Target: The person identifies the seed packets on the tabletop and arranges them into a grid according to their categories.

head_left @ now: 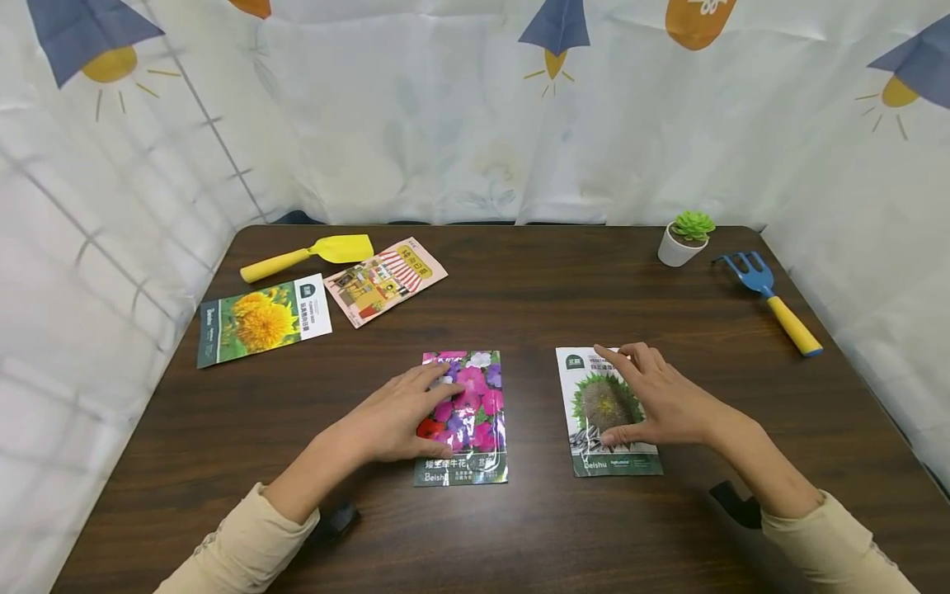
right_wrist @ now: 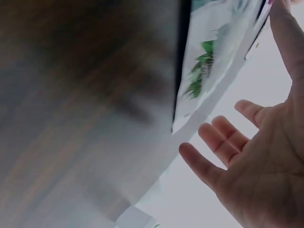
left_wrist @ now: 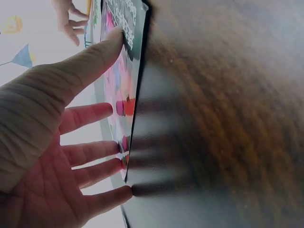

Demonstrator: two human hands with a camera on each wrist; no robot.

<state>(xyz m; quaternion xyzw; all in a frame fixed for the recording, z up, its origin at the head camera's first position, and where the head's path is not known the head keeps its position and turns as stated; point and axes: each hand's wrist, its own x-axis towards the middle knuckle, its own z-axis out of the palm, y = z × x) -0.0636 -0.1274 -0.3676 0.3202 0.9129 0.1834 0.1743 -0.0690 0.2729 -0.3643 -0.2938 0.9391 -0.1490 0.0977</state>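
The left hand [head_left: 404, 417] spreads loosely over a pink-flower packet [head_left: 475, 417] at twelve o'clock, the right hand [head_left: 663, 404] over a seed-head packet [head_left: 599, 406] at one; neither grasps. Both packets lie flat, seemingly laid out, not lifted.

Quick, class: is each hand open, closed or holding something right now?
Left hand: open, over the pink-flower packet, holding nothing.
Right hand: open, over the sunflower-head packet, holding nothing.
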